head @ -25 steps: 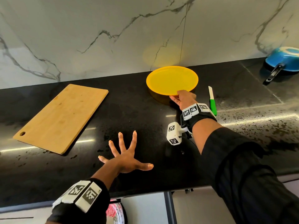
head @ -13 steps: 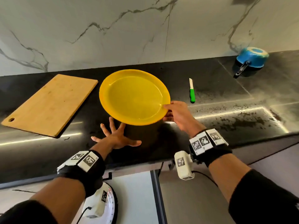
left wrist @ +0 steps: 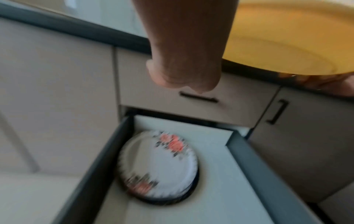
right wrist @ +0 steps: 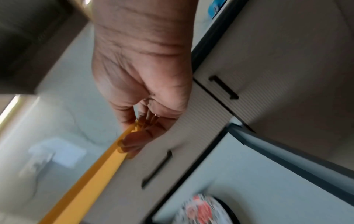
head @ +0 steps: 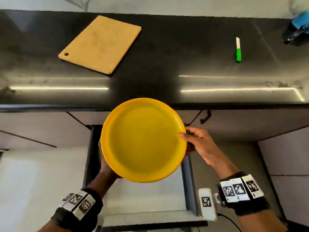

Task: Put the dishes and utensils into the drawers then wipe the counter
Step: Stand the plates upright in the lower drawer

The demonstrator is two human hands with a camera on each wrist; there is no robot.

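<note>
The yellow plate (head: pixel 143 139) hangs level in front of the counter edge, above the open drawer (head: pixel 187 181). My right hand (head: pixel 189 139) pinches its right rim, thumb on top and fingers underneath; the right wrist view shows that pinch (right wrist: pixel 134 133) on the plate's edge (right wrist: pixel 91 178). My left hand (head: pixel 107 166) reaches under the plate's left side, its fingers hidden by the plate. In the left wrist view only the heel of the left hand (left wrist: pixel 184 68) shows, beside the plate's underside (left wrist: pixel 277 45). A flowered plate (left wrist: pixel 159 166) lies in the drawer (left wrist: pixel 258 166).
On the black counter (head: pixel 158 72) lie a wooden cutting board (head: pixel 100 44) at the back left and a green-handled knife (head: pixel 238 51) at the right. A blue pot (head: pixel 301 19) sits at the far right corner. Closed drawers and doors with black handles (head: pixel 205 116) flank the open drawer.
The right hand has carried the yellow plate off the counter toward me, over the open drawer. The left hand left the counter and went under the plate. My view has tilted down.
</note>
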